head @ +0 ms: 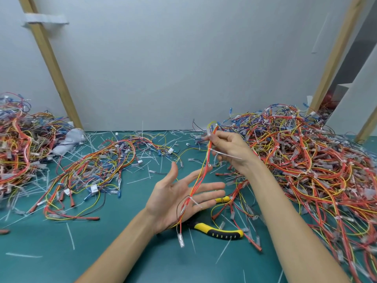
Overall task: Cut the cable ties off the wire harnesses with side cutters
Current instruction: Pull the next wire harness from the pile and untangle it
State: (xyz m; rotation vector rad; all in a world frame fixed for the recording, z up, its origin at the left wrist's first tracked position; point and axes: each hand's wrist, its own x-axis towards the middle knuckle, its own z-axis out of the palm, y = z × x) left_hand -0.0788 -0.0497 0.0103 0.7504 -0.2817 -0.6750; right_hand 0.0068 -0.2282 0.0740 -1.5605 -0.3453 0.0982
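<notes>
My right hand (228, 149) pinches the upper end of a thin red and yellow wire harness (201, 176), lifted above the table. The harness hangs down across my left hand (179, 199), which lies palm up with straight fingers under it. A white cable tie (193, 201) binds the harness over my left palm, and another white cable tie (224, 154) sticks out beside my right fingers. The side cutters (219, 231), with yellow and black handles, lie on the green mat under and to the right of my left hand.
A big heap of tied harnesses (312, 160) covers the right of the green mat (114, 242). Looser harnesses (98, 170) lie in the middle left, and another heap (18, 139) is at the far left. Cut white tie scraps are scattered around. A grey wall stands behind.
</notes>
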